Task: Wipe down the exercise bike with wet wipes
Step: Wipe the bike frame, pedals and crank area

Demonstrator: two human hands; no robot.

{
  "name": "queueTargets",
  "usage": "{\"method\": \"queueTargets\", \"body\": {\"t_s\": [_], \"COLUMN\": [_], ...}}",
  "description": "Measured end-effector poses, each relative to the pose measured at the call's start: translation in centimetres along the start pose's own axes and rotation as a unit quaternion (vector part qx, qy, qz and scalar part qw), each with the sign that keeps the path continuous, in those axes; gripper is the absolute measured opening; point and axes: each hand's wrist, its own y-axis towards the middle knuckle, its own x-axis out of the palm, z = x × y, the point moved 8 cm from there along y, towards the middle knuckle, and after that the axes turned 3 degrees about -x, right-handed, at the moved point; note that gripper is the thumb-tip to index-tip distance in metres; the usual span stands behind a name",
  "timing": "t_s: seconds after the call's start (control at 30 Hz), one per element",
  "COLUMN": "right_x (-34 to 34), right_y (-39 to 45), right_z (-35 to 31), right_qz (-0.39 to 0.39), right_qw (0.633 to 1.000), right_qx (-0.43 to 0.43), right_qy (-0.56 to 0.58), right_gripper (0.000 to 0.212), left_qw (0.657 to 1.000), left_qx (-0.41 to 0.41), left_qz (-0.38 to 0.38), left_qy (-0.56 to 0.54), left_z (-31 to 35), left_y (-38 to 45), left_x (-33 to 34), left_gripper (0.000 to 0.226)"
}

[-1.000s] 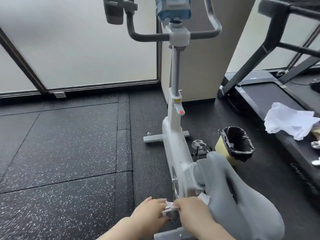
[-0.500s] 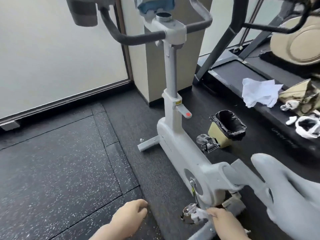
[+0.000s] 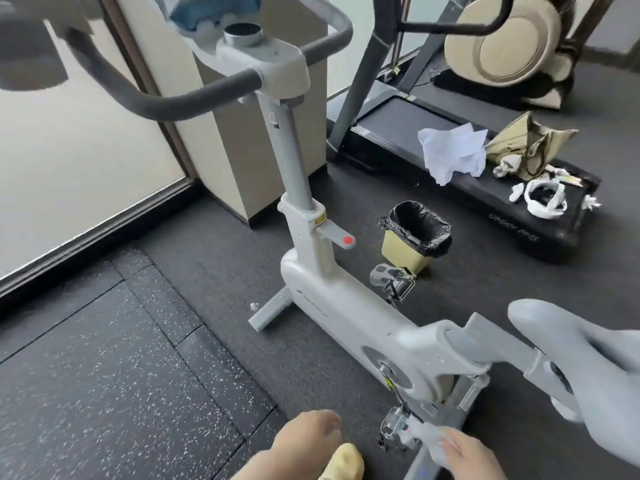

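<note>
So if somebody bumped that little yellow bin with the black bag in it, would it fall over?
Probably, quite easily. The yellow bin is small, looks like thin plastic and seems empty, so likely light. It stands free on the floor by the bike pedal. Its bag looks floppy and would crumple.

A small gym or fitness room is shown, as told by the speckled black rubber floor tiles (image 3: 104, 375) laid across it. A white exercise bike (image 3: 332, 306) is stood beside a frosted glass wall (image 3: 69, 168), with a treadmill (image 3: 433, 133) behind it and a cream machine (image 3: 502, 39) by the far wall. A lined bin (image 3: 415, 237) is set on the floor between bike and treadmill.
</note>
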Motion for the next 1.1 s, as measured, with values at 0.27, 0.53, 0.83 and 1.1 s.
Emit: {"method": "queueTargets", "body": {"t_s": [0.27,0.53,0.83,1.1], "right_x": [3.5,4.2,17.1,16.1], "right_y": [8.2,19.1,38.1,40.8], "right_z": [-4.8,-13.1,-16.4,-20.5], "right_qz": [0.037,0.168,0.209,0.39], "right_qw": [0.996,0.986,0.932,0.839], "right_qx": [0.013,-0.007,-0.164,-0.212], "right_qy": [-0.085,-0.021,-0.247,-0.315], "right_gripper": [0.035,0.042,0.067,0.056], "left_qw": [0.998,0.994,0.979,0.909], "left_qx": [0.029,0.069,0.181,0.349], "left_qz": [0.003,-0.012,0.082,0.219], "left_qy": [0.048,0.086,0.043,0.068], "left_z": [0.2,0.3,-1.3,-1.1], "left_y": [8.3,20.4,37.6,45.1], "left_x": [-8.6,-12.6,-13.8,-14.5], "left_gripper": [0.036,0.036,0.033,0.012]}}
